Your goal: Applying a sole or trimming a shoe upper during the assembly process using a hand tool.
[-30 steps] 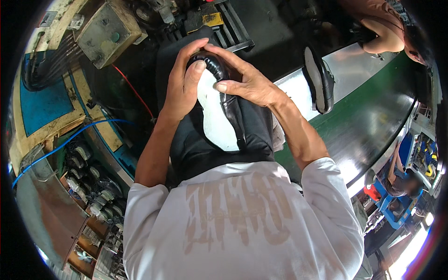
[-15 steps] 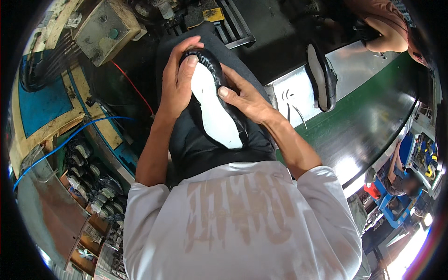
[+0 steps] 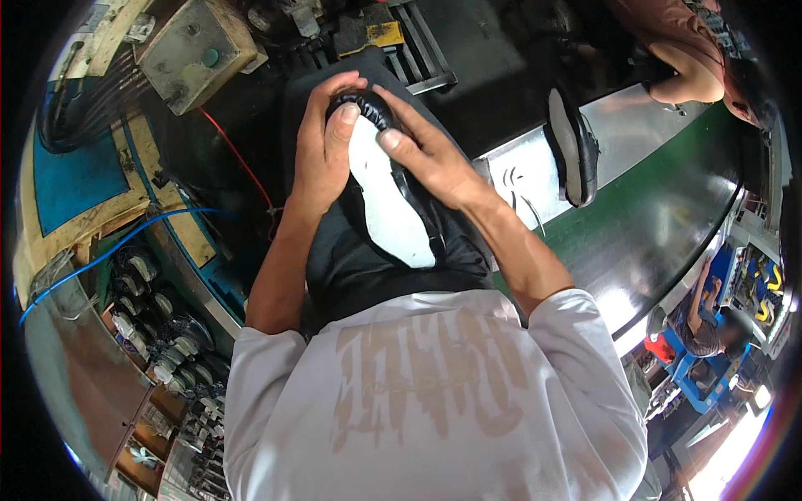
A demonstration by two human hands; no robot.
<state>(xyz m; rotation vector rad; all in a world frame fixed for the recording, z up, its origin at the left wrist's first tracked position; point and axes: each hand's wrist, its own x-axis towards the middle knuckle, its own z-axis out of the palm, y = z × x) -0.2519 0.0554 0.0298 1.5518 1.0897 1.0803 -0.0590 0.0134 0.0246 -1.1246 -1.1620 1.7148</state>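
A black shoe upper (image 3: 386, 200) lies over my lap with its white sole side up and its gathered toe pointing away from me. My left hand (image 3: 324, 138) wraps the toe from the left, thumb pressed on the rim by the white insole. From the right, my right hand (image 3: 430, 159) grips the same shoe upper, its thumb at the edge of the white part near the toe. The fingers of both hands are partly hidden beneath the shoe.
Another black shoe (image 3: 572, 150) rests sole-side out on the metal bench edge (image 3: 622, 125), beside several thin dark strips (image 3: 520, 196). A green belt (image 3: 652, 200) curves along the right. Shoes fill a rack (image 3: 167, 326) at left, below a control box (image 3: 200, 58). Other people (image 3: 681, 67) are at the right.
My right thumb has moved up along the shoe's edge toward the toe, and my right hand has shifted with it. My left hand keeps nearly the same hold.
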